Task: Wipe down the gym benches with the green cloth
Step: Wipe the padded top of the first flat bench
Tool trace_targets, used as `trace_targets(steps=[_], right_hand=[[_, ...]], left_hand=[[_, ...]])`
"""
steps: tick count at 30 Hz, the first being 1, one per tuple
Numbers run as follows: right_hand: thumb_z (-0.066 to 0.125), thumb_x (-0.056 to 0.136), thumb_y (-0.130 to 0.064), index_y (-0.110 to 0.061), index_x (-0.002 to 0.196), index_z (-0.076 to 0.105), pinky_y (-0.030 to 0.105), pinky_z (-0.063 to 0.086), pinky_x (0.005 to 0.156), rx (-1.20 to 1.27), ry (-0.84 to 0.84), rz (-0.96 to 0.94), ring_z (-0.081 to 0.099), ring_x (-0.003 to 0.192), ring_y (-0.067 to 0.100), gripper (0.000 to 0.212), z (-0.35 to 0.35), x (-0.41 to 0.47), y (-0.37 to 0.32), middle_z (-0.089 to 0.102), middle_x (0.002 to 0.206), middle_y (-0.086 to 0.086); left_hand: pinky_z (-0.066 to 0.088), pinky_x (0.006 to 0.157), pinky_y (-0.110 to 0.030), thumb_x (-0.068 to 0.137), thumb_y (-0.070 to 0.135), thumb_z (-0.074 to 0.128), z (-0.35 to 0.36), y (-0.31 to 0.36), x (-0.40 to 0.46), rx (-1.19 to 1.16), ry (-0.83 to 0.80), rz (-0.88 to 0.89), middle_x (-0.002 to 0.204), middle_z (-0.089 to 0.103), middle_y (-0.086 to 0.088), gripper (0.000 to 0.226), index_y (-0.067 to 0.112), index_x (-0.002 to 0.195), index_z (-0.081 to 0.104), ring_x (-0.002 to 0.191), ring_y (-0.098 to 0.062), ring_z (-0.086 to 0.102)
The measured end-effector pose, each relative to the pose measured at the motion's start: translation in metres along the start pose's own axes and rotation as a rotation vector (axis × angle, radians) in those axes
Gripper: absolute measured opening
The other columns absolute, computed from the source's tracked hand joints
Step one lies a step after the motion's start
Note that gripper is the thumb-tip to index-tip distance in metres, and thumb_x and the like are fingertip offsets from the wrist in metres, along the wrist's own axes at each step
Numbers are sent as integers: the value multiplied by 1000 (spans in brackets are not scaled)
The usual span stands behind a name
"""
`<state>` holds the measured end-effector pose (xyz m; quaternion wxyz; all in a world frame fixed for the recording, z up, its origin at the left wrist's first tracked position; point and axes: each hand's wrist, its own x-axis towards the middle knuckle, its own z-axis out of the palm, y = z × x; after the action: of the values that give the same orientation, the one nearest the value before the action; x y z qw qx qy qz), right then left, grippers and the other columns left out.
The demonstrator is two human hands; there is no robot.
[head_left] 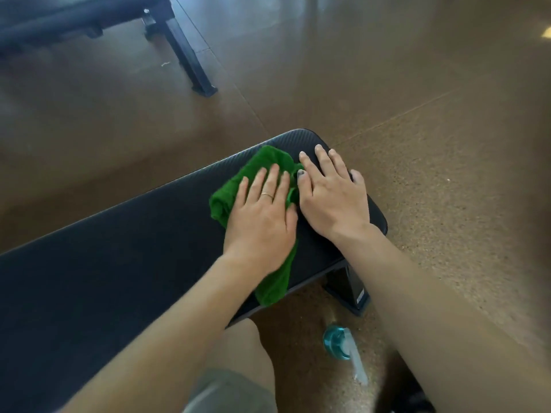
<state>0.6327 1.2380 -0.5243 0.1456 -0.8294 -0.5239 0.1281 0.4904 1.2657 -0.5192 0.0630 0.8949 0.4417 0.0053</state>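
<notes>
Bench under inspection: a black padded gym bench with a textured vinyl top (125, 248) runs from the near left toward the far right, and its rounded end lies just beyond your hands. A crumpled green terry cloth (235, 189) lies on that end of the pad; one tail of it hangs over the near edge of the bench.

Your left hand (262, 216) lies flat on the green cloth, fingers straight and slightly spread, palm pressing the fabric to the pad. A thin ring (267, 195) shows on one finger. Nothing is pinched; the cloth is held only by downward pressure.

Your right hand (331, 195) rests flat on the bare pad just to the right of the cloth, fingers extended and spread. Its thumb touches the cloth's right edge, and its little finger reaches the far right edge of the bench. It grips nothing.

Below the bench end, a black metal foot (348, 290) stands on the brown speckled rubber floor (447, 174). A teal spray bottle with a clear trigger head (343, 344) stands on the floor near that foot, between your right forearm and your bare knee (247, 350).

At the far left, a second black bench (74, 16) with an angled black steel leg (187, 61) stands well apart from the one under your hands.
</notes>
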Motion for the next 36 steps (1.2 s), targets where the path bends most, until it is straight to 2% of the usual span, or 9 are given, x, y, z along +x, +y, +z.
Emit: trace_targets(steps=[4,6,8,14,20,23,27,31,36], right_hand=[[19,110,-45,-34,161,31,45,19,122,290,-41,85,20,156,13,54,-22,11,15,23,170,-10],[16,109,-50,-41,162,24,47,30,114,284,-88,137,39,147,24,54,-27,17,22,32,166,-6],[13,108,-52,-46,162,16,49,35,108,215,-130,147,48,138,33,54,-27,19,24,38,161,-1],[11,108,-52,-50,161,16,48,27,116,354,-170,207,38,148,28,53,-30,30,28,37,164,-2],[12,107,-55,-43,163,15,51,27,115,329,-151,219,40,147,30,57,-29,27,23,36,165,-1],[13,107,-57,-41,163,16,52,30,114,304,-133,233,43,144,31,59,-26,30,21,38,163,1],[12,106,-58,-33,160,30,48,33,111,326,-94,286,48,140,30,62,-21,38,23,49,156,3],[8,107,-58,-31,153,43,47,34,108,353,-98,331,53,134,33,64,-20,43,25,60,143,8],[8,107,-58,-26,143,52,48,38,102,295,-28,302,59,123,39,65,-21,35,22,66,130,15]], left_hand=[[4,130,-44,104,47,7,3,14,-26,8,-34,69,173,5,3,66,24,166,12,160,-17,0],[2,130,-43,104,47,8,1,12,-2,8,-19,88,174,6,4,66,25,166,12,160,-16,1],[0,130,-42,103,45,10,1,13,29,4,-17,78,174,6,4,66,26,166,12,160,-15,1],[-4,130,-39,109,43,16,-3,20,107,26,-39,28,174,3,5,60,26,166,10,160,-13,-2],[0,130,-43,104,46,10,2,37,16,2,-44,114,174,6,2,66,21,166,12,160,-15,-1],[-2,130,-40,104,45,10,-1,30,28,-11,-36,165,174,7,4,66,23,166,12,160,-13,-1],[-4,130,-37,105,44,8,-2,26,81,-9,-16,161,173,7,7,63,27,165,14,160,-11,0],[-2,129,-39,111,43,15,3,28,124,13,-15,109,173,11,7,55,30,164,19,160,-12,3],[-5,130,-40,111,42,18,-5,24,102,-26,-41,108,174,5,8,57,28,166,12,160,-12,-3]])
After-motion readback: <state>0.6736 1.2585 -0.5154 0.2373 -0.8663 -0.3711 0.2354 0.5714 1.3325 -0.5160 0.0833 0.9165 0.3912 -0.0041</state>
